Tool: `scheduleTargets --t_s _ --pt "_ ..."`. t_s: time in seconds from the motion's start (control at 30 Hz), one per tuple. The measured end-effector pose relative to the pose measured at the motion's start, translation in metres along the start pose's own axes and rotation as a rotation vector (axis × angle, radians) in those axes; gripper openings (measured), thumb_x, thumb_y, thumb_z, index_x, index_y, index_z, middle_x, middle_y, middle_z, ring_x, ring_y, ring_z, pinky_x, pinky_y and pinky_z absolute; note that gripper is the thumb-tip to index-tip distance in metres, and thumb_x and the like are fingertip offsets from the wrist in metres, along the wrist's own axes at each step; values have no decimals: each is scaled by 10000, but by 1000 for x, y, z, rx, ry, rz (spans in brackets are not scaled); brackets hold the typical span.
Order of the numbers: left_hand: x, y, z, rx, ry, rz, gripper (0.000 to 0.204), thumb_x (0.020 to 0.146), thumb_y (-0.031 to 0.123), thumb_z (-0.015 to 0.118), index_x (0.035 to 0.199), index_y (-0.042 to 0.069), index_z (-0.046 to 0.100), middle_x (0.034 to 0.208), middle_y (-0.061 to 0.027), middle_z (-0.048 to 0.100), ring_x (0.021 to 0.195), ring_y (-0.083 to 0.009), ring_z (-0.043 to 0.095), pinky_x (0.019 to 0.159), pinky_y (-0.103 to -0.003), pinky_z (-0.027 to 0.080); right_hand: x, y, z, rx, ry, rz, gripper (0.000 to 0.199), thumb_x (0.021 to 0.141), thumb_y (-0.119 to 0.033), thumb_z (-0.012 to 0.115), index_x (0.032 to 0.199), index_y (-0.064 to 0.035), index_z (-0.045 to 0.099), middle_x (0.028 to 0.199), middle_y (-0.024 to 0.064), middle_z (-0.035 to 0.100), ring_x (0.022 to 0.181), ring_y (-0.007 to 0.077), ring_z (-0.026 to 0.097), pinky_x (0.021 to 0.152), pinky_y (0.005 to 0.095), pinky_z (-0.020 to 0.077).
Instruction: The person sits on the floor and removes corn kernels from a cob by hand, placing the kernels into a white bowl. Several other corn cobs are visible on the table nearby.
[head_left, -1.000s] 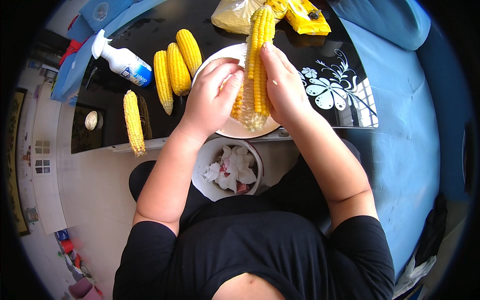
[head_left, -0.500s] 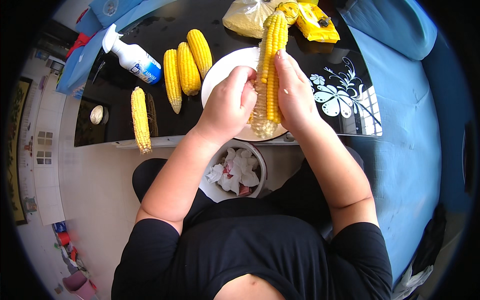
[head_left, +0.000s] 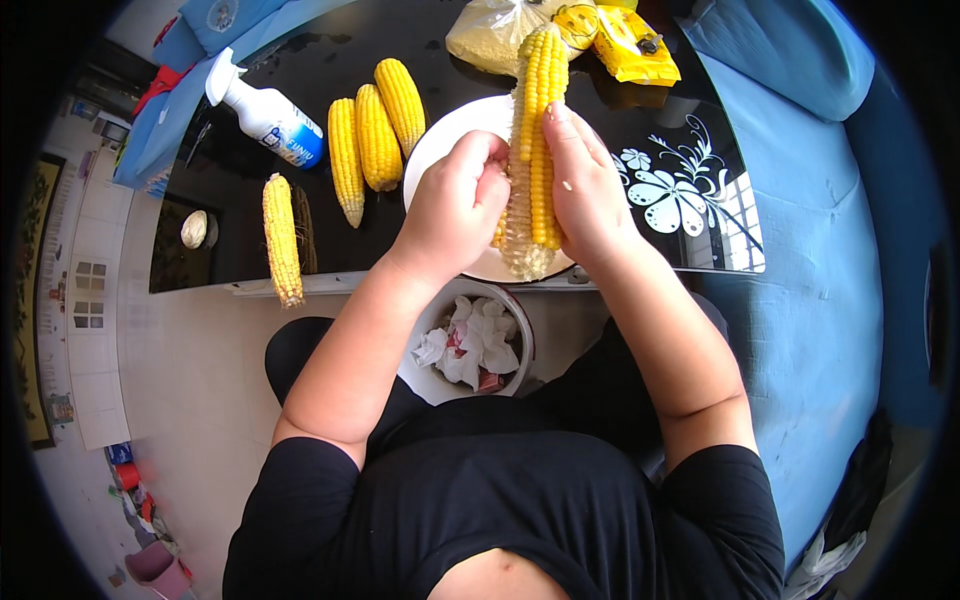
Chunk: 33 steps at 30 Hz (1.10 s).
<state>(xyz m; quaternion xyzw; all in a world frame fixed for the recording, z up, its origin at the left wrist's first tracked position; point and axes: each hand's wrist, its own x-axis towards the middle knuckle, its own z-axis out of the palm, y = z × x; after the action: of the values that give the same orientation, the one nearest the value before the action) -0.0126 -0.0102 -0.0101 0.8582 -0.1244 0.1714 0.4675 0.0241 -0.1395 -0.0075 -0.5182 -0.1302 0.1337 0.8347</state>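
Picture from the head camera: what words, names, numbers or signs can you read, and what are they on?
Spray bottle: white, with lettering on its blue-and-white label, but I won't copy it out.
Yellow packet: any printing is too small and blurred to read.
Table: a white flower pattern, no words that I can see.
Corn: no words.

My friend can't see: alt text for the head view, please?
Right hand grips a partly stripped corn cob over a white plate, left hand at its bare side. At left, four more cobs and a spray bottle.
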Motion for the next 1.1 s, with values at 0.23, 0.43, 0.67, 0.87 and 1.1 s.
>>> scheduleTargets --t_s 0.23,0.43,0.67,0.87,1.1 --pt "1 5 -2 -412 -56 -209 163 869 151 490 903 -9 492 783 -119 577 703 -180 558 662 -285 453 1 2 1 -4 -22 -52 323 932 -293 404 1111 -28 454 914 30 514 817 82 476 722 222 407" --pt "3 3 -2 -149 -47 -68 152 861 134 486 912 -10 482 789 -143 578 700 -230 569 654 -311 457 0 0 1 -79 -25 -48 332 931 -297 405 1112 -25 456 920 33 515 833 84 474 742 222 403" --pt "3 3 -1 16 21 45 118 850 86 457 908 -14 485 805 -174 576 722 -296 572 671 -340 458 2 1 -2 68 -4 10 338 930 -305 402 1100 -21 468 921 38 524 822 90 484 744 226 408" --pt "3 3 -4 -251 -54 -131 112 847 71 451 914 -12 486 789 -125 565 705 -202 554 662 -295 449 2 0 1 62 24 5 335 927 -309 408 1087 -22 475 906 38 528 816 91 490 728 225 416" --pt "2 -1 -8 -289 -53 -188 154 870 134 475 884 -19 493 762 -95 559 683 -145 537 636 -266 441 1 -2 0 82 -15 45 336 928 -307 405 1097 -24 469 915 38 525 807 90 491 716 221 417"
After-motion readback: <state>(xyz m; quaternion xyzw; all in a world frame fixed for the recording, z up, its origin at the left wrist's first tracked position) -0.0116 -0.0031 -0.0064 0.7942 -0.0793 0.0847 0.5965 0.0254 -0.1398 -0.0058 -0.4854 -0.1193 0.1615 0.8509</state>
